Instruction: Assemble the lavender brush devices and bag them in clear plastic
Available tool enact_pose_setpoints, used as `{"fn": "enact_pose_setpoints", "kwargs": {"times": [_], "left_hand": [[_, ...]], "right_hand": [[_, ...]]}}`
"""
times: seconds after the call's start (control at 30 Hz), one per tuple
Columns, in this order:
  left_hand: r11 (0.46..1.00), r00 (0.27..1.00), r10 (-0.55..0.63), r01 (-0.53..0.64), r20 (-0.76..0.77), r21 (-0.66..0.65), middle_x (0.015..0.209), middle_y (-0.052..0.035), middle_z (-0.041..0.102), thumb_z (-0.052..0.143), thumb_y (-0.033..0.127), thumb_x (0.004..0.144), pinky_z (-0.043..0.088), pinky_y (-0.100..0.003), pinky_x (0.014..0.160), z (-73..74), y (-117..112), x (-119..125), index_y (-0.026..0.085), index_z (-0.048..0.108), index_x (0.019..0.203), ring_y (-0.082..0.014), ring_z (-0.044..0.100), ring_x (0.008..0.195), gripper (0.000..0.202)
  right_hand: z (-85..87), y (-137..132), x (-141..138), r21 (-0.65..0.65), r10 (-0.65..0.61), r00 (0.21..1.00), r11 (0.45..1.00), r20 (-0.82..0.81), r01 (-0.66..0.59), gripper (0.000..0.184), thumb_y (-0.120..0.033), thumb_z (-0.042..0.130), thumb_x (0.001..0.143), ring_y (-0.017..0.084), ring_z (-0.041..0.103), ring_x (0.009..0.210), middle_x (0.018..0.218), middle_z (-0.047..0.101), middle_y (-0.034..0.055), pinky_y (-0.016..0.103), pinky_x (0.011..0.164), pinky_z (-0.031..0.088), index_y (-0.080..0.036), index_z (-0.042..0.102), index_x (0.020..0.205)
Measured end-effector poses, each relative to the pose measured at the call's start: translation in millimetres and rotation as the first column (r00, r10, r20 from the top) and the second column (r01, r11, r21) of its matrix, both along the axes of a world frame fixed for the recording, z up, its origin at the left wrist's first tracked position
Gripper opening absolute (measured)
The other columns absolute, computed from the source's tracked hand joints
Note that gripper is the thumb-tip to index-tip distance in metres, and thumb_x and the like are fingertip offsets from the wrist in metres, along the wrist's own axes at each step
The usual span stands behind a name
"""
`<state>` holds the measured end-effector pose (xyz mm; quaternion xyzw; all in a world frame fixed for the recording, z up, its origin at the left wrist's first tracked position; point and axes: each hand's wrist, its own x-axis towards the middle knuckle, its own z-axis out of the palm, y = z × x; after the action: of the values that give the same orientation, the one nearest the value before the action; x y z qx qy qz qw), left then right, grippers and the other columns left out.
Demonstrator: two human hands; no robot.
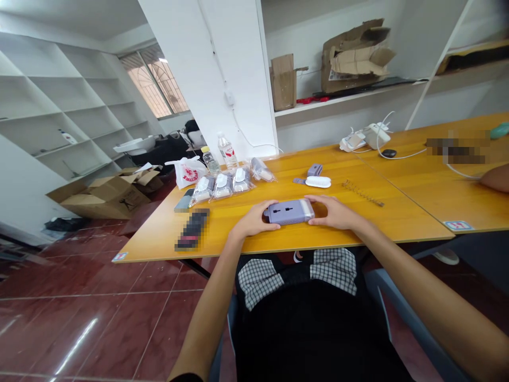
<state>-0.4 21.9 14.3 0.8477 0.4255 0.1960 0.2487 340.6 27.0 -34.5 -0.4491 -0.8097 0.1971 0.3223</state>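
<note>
A purple plastic casing (pixel 287 211) with two dark keyhole-like slots and a translucent end lies level just above or on the table; I cannot tell which. My left hand (pixel 256 218) grips its left end between thumb and fingers. Around the clear right end, my right hand (pixel 332 212) closes with thumb and fingertips. Beyond the casing lie a white bristle brush head (pixel 318 182) and a small purple part (pixel 315 170). To the right of my right hand, a long coil spring (pixel 362 193) rests on the wood.
Several bagged brushes (pixel 221 185) line the table's left back, near two bottles (pixel 227 151) and a white plastic bag (pixel 190 172). A blurred dark object (pixel 193 229) lies at left. White chargers and cables (pixel 376 136) sit at the back right; another person's arm (pixel 496 178) reaches in.
</note>
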Motion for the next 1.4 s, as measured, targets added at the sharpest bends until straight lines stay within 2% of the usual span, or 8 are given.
{"fn": "enact_pose_setpoints", "kwargs": {"times": [0.27,0.43,0.63,0.83,1.1,1.27,1.4], "left_hand": [[1.0,0.998,-0.013,0.015,0.058,-0.023,0.157,-0.013,0.062,0.088,0.052,0.077,0.045,-0.055,0.126,-0.1,0.9,0.5,0.025,0.058,0.153,-0.0364,0.06,0.142,0.086],[1.0,0.999,-0.008,0.009,0.043,-0.022,0.159,-0.0119,0.061,0.089,0.053,0.077,0.045,-0.057,0.126,0.0,0.9,-0.5,0.028,0.057,0.154,-0.0375,0.059,0.144,0.087],[1.0,0.999,0.002,-0.001,0.04,-0.027,0.16,-0.0127,0.059,0.089,0.053,0.077,0.043,-0.058,0.127,-0.2,0.4,-1.1,0.026,0.056,0.155,-0.0379,0.058,0.145,0.089],[0.999,0.999,-0.002,0.004,0.05,-0.038,0.16,-0.012,0.06,0.089,0.051,0.077,0.044,-0.056,0.126,-0.2,1.2,-1.3,0.026,0.057,0.154,-0.0366,0.059,0.144,0.087],[1.0,1.0,0.004,-0.003,0.031,-0.019,0.157,-0.0129,0.062,0.091,0.05,0.076,0.045,-0.057,0.125,3.1,0.5,-0.9,0.025,0.06,0.153,-0.0379,0.06,0.143,0.087],[1.0,1.0,-0.008,0.008,0.026,-0.014,0.158,-0.0138,0.062,0.091,0.051,0.076,0.044,-0.056,0.126,4.0,0.3,-1.8,0.024,0.06,0.153,-0.0376,0.061,0.143,0.087],[1.0,0.999,0.016,-0.016,0.035,0.002,0.162,-0.0134,0.059,0.092,0.048,0.077,0.042,-0.057,0.129,2.0,0.1,-2.4,0.025,0.058,0.155,-0.0381,0.058,0.147,0.088]], "right_hand": [[3.6,-1.3,0.1,-0.02,0.021,1.0,1.0,-0.002,-0.021,0.08,-0.046,0.091,0.079,0.041,0.06,0.148,0.159,0.065,0.008,0.068,0.127,0.042,-0.035,0.064,0.154],[6.4,-3.0,-1.5,-0.023,0.017,1.0,1.0,0.004,-0.017,0.079,-0.045,0.09,0.079,0.043,0.059,0.148,0.159,0.065,0.0085,0.071,0.127,0.04,-0.034,0.065,0.153],[9.5,-4.8,-2.9,-0.038,0.018,1.0,0.999,0.002,-0.018,0.079,-0.044,0.091,0.078,0.042,0.06,0.148,0.158,0.066,0.0084,0.069,0.127,0.042,-0.034,0.066,0.152],[11.9,-6.5,-3.8,-0.054,0.004,0.999,0.999,0.051,-0.001,0.082,-0.048,0.088,0.082,0.041,0.056,0.152,0.162,0.062,0.0095,0.067,0.129,0.038,-0.03,0.061,0.157],[15.6,-9.4,-7.8,-0.066,0.003,0.996,0.998,0.086,0.003,0.083,-0.046,0.087,0.083,0.039,0.055,0.153,0.165,0.06,0.0094,0.062,0.13,0.039,-0.029,0.059,0.16],[13.2,-9.6,-12.7,-0.07,0.009,0.997,0.998,0.074,-0.004,0.083,-0.044,0.086,0.084,0.038,0.056,0.152,0.165,0.059,0.0091,0.06,0.129,0.041,-0.028,0.058,0.161],[10.3,-8.3,-17.2,-0.059,0.003,0.995,0.998,0.103,0.003,0.085,-0.042,0.083,0.088,0.038,0.053,0.154,0.169,0.055,0.0104,0.062,0.13,0.038,-0.028,0.051,0.166]]}}
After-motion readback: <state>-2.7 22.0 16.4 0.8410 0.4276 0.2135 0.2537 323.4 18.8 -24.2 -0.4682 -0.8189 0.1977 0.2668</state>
